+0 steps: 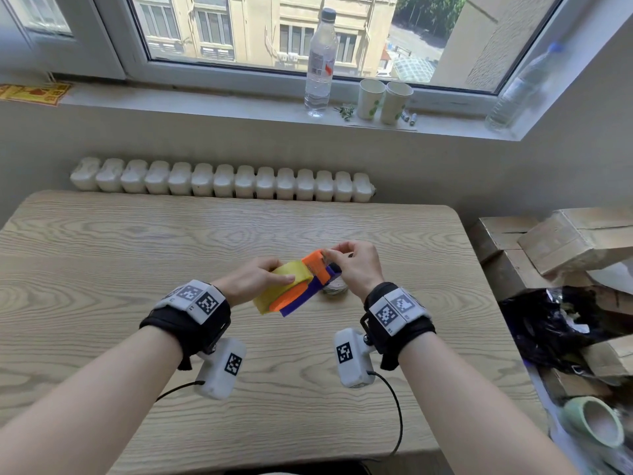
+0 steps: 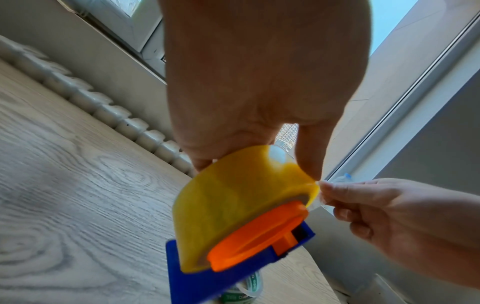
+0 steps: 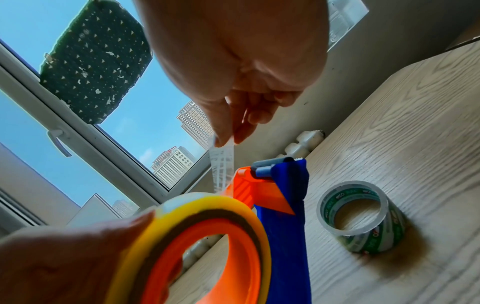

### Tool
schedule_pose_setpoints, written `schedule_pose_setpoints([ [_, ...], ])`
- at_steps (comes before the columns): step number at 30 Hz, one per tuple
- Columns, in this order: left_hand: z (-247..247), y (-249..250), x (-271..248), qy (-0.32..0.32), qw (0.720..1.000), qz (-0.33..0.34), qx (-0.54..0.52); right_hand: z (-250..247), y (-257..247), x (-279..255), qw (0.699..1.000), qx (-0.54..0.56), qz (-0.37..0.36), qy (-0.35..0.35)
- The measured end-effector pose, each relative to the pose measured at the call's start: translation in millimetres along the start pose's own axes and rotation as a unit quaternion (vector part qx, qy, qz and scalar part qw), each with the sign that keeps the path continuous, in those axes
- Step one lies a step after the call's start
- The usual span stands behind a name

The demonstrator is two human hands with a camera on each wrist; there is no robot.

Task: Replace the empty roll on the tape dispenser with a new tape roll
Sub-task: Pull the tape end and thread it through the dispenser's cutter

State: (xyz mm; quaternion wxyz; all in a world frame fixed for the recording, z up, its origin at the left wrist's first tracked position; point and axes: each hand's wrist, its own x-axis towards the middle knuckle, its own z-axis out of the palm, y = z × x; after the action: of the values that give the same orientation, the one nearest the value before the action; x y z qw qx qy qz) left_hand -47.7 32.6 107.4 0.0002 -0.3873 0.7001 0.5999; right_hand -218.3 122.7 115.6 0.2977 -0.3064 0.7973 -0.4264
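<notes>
A yellow tape roll [image 1: 287, 279] sits on the orange hub of the blue and orange dispenser [image 1: 310, 294], held tilted above the wooden table [image 1: 137, 255]. My left hand [image 1: 274, 273] grips the roll from the left, thumb on its face and fingers behind it. My right hand [image 1: 331, 254] pinches the clear loose tape end [image 3: 222, 164] just above the dispenser's orange front. In the left wrist view the roll [image 2: 233, 205] covers the hub. An emptied clear roll with a green printed core [image 3: 361, 216] lies flat on the table under the dispenser's front.
Cardboard boxes [image 1: 555, 241] and a black plastic bag [image 1: 548, 323] crowd the table's right side, with a pale green roll [image 1: 592, 423] at the lower right. A radiator [image 1: 222, 181] runs behind the table. A bottle [image 1: 320, 63] and two paper cups [image 1: 383, 101] stand on the sill.
</notes>
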Motion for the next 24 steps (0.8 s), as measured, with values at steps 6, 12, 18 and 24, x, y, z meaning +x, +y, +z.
schedule_pose_setpoints([
  [6, -2.8, -3.9, 0.6, 0.026, 0.998, -0.011, 0.061, -2.9, -3.9, 2.1, 0.999, 0.02, -0.039, -0.003],
  [12, -0.5, -7.3, -5.9, 0.047, 0.999, -0.001, 0.0, -5.5, 5.0, 6.8, 1.0, 0.021, -0.003, 0.013],
  [18, -4.4, -5.8, -8.7, 0.041, 0.992, -0.018, -0.118, -4.9, 17.1, 7.2, 0.998, 0.048, 0.041, 0.02],
  [24, -4.2, -8.9, -5.0, 0.036, 0.994, -0.006, -0.1, -5.1, 15.1, 6.7, 0.995, 0.078, 0.048, 0.03],
])
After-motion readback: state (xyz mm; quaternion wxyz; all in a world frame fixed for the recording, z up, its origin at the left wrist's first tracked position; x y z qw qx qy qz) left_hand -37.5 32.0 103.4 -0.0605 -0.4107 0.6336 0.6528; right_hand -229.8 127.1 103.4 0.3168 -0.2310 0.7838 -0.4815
